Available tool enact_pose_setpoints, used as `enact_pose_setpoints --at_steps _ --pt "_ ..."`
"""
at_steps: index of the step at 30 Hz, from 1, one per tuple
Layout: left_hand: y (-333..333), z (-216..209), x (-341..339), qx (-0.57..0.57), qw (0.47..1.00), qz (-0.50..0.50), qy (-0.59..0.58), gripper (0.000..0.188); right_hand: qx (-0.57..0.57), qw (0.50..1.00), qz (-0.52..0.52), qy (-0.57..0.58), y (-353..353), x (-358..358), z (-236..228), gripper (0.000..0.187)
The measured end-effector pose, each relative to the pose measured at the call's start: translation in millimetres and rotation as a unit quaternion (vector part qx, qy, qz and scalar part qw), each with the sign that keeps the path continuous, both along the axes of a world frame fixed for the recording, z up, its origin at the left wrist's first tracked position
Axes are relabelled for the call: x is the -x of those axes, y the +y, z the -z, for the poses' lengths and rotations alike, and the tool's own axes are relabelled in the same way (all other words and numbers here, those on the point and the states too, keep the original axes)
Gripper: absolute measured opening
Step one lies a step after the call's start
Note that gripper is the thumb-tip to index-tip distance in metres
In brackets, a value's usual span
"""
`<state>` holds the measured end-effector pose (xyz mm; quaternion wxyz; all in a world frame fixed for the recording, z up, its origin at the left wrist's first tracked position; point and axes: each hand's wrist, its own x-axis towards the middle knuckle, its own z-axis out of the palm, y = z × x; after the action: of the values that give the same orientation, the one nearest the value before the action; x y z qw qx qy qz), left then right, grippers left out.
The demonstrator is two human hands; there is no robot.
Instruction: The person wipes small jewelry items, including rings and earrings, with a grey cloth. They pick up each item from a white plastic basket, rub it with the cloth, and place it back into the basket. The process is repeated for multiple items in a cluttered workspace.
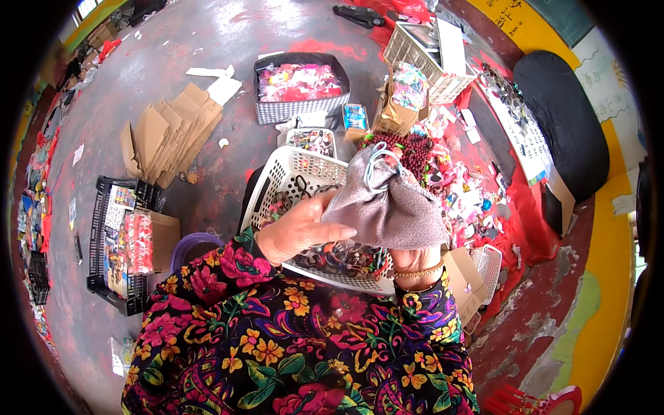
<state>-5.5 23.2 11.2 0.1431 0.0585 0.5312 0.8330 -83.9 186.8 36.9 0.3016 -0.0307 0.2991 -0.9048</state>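
A mauve-grey fabric pouch (387,211) with pale blue cord loops (377,169) at its gathered top is held up over a white perforated basket (266,187). My left hand (297,228) grips the pouch's left side, thumb lying across the front. My right hand (413,260) comes up behind the cloth, with a gold-coloured bracelet at the wrist; most of its fingers are hidden, and fingertips show near the gathered top. Inside the basket, below the pouch, lie many small dark and coloured accessories (339,261).
Beyond the basket stand a small white tray (334,144) and a checked fabric box (297,111) of pink packets. Dark red beads (415,155) and loose trinkets heap at the right. Flattened cardboard (166,135), a black crate (131,297) and a purple bucket (181,247) are at the left.
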Motion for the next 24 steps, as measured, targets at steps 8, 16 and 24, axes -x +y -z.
enact_pose_setpoints --at_steps 8,16,24 --pt "-6 6 0 -0.121 0.980 -0.134 -0.085 0.031 -0.078 0.966 0.156 0.189 -3 12 11 0.016" --pt "1 -20 20 -0.301 0.947 -0.111 0.022 0.048 -0.414 0.652 0.203 0.601 -18 -18 -16 0.016" --pt "16 12 25 -0.286 0.919 -0.205 -0.176 0.026 -0.508 0.472 0.060 0.718 -26 -3 6 0.035"
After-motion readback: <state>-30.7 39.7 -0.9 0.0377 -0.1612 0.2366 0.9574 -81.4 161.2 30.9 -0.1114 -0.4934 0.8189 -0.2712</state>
